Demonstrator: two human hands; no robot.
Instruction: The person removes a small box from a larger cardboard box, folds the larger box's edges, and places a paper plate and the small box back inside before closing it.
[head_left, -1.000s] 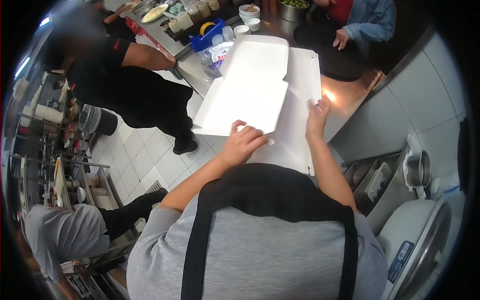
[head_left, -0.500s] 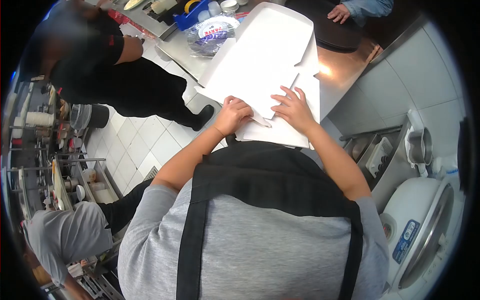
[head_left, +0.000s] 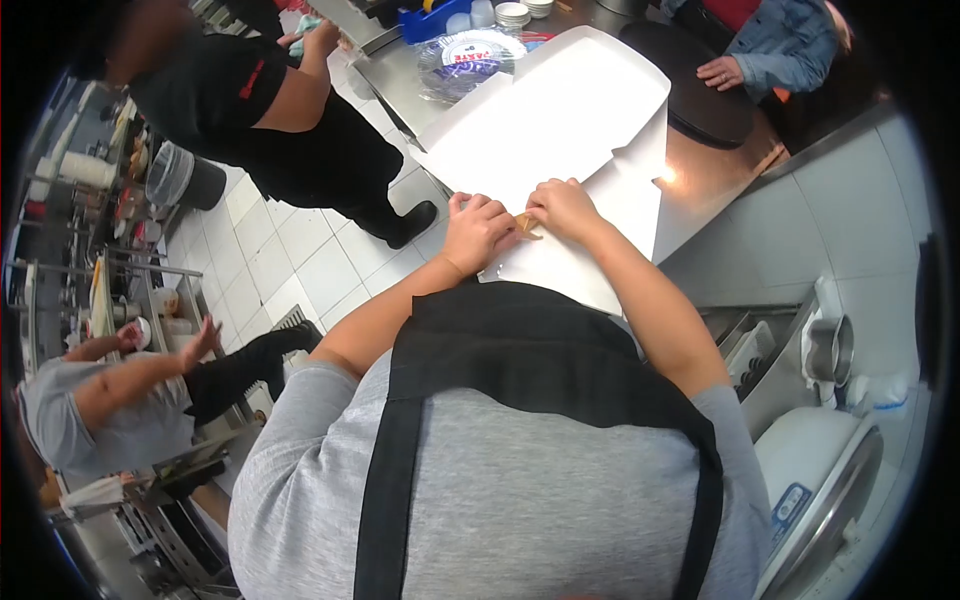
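A partly folded cardboard box (head_left: pixel 560 105), white on its inner face, lies open on the metal counter in front of me. At its near left corner my left hand (head_left: pixel 480 235) has its fingers curled around the edge. My right hand (head_left: pixel 563 210) is closed on the cardboard close beside it, fingers bent down. Between the two hands a small brown bit of the box's outer face shows at the folded flap. The fingertips of both hands are partly hidden.
Wrapped plates (head_left: pixel 470 62) and a blue holder (head_left: pixel 432 20) are behind the box. A person's hand rests on a round dark plate (head_left: pixel 690 85) at the far right. Another person (head_left: pixel 270 130) stands left of the counter; a third (head_left: pixel 120 400) is lower left.
My right hand has moved left and closed on the cardboard beside my left hand; before, its fingers were spread on the panel. The near corner flap is now bent, showing brown.
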